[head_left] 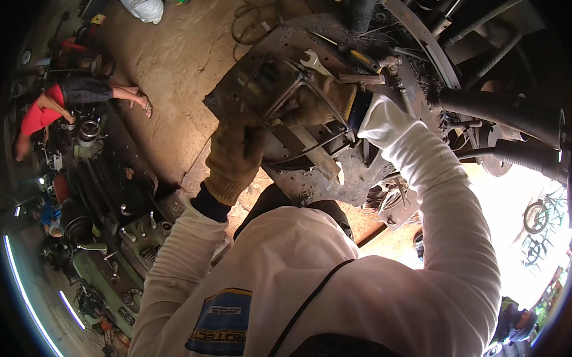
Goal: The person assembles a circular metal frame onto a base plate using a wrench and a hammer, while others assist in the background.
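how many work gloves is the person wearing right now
2. The left glove is on the hand gripping the near edge of the rusty metal plate. The right glove reaches over bent rods on that plate, beside a wrench. Others may be hidden.

- We see our left hand (235, 153) in a thick work glove of tan leather, worn and dirty, with a dark blue knitted cuff at the wrist.
- Our right hand (323, 98) has the same kind of tan glove, also with a dark blue cuff.
- Both our arms are in long white sleeves with many folds.
- On our white shirt there is a blue and yellow printed patch, and a thin black strap goes across it.
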Available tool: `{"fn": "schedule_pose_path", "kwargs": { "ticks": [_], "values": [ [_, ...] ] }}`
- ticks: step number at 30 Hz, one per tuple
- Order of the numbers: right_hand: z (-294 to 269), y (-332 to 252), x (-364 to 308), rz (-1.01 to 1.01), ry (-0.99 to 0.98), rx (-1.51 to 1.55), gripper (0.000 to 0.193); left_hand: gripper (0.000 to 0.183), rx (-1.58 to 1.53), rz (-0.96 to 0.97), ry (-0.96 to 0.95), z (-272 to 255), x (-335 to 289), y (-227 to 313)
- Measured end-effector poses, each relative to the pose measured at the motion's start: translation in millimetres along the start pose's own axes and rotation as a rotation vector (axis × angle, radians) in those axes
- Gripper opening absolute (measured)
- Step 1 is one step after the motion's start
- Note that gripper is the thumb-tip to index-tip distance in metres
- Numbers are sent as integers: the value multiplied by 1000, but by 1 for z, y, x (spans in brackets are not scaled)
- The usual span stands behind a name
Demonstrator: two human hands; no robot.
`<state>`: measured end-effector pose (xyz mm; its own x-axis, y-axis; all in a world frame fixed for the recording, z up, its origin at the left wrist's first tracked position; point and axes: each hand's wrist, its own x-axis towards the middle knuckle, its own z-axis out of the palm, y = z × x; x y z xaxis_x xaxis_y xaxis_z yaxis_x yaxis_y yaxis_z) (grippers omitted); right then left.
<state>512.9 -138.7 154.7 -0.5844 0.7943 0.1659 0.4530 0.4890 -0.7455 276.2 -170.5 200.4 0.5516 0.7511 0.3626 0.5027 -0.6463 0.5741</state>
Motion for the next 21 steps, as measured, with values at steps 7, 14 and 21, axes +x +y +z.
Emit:
{"fn": "schedule_pose_path", "kwargs": {
  "ticks": [7, 14, 21],
  "values": [
    [1, -5, -13, -283, 371, -206, 55, 21, -5, 8, 7, -1, -1, 0],
    [-10, -14, -4, 37, 3, -106, 54, 20, -1, 17, 1, -1, -2, -2],
    [4, -7, -11, -160, 280, -138, 46, 20, -5, 22, 15, -1, -5, -3]
  ]
}}
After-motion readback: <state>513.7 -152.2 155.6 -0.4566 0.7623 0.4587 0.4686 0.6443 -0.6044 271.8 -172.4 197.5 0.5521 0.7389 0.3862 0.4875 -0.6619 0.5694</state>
